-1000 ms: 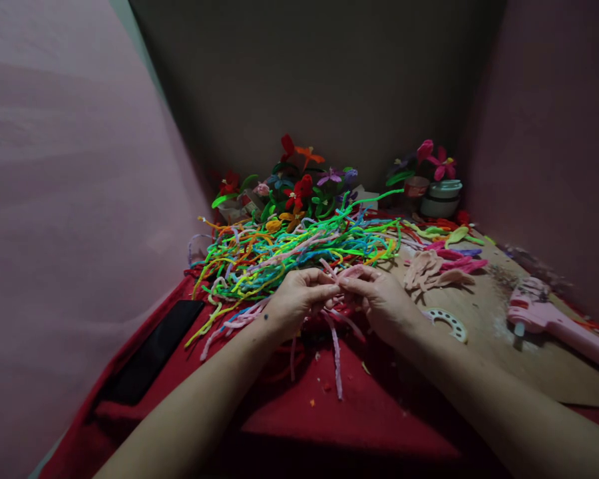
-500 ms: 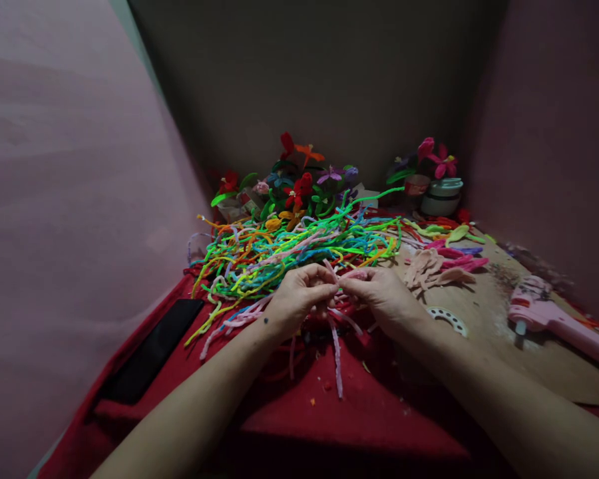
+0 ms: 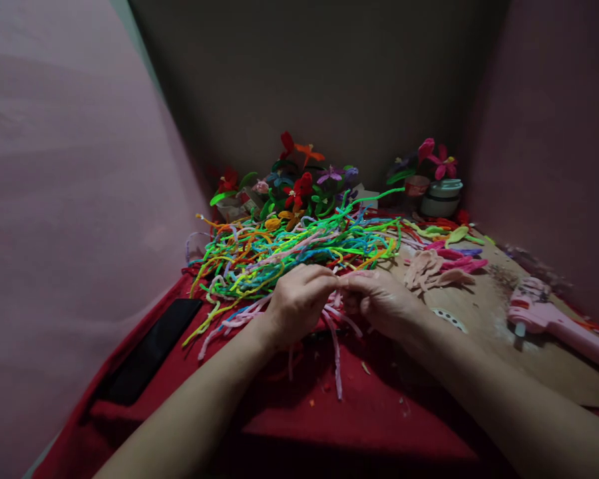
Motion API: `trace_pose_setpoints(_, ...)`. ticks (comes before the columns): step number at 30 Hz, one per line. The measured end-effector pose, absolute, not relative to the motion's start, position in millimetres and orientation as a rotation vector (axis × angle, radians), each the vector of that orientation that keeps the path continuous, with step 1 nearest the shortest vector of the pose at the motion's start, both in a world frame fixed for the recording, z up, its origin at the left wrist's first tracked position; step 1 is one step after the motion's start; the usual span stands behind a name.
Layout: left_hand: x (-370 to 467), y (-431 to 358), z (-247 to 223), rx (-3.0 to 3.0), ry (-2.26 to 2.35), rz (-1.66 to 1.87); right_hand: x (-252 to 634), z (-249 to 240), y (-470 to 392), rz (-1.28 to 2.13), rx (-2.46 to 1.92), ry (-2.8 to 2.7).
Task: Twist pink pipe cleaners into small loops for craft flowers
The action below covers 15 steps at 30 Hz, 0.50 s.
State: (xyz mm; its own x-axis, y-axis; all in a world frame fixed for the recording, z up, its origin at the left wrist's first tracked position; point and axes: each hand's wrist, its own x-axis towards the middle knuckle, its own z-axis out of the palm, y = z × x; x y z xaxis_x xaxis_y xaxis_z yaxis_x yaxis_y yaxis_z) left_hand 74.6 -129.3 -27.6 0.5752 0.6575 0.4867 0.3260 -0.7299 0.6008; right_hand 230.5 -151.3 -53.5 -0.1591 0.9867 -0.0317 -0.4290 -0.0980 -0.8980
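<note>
My left hand (image 3: 304, 301) and my right hand (image 3: 382, 299) meet fingertip to fingertip above the red cloth. Both are closed in a pinch on a light pink pipe cleaner, mostly hidden by the fingers. Beneath and in front of the hands, more pink pipe cleaners (image 3: 338, 366) lie on the cloth. Just behind is a big tangled heap of coloured pipe cleaners (image 3: 279, 256), mostly green, yellow, blue and orange. Close to my right hand are beige fuzzy petal pieces (image 3: 424, 271) and a white disc with holes (image 3: 449, 320), partly covered by my right forearm.
A pink glue gun (image 3: 534, 309) rests on a brown board (image 3: 499, 362) at right. A black phone (image 3: 152, 349) lies at left on the red cloth (image 3: 349, 426). Fuzzy flowers (image 3: 297, 193) and a lidded jar (image 3: 442, 198) stand at the back. Pink walls (image 3: 80, 199) flank both sides.
My left hand has rolled over, with its back now turned up and its fingers curled inward. The pink end that stuck up between the hands is now almost hidden.
</note>
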Motion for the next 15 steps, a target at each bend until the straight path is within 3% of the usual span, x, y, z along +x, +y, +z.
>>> trace_pose_setpoints(9,67.5,-120.6,-15.0,1.665,0.867,0.579,232.1,-42.9,-161.2,0.864,-1.079,-1.494)
trace_pose_setpoints(15,74.1,-127.6,-17.8,2.07,0.931,0.647,230.7,-40.4,-164.2,0.802,-1.11,-1.518)
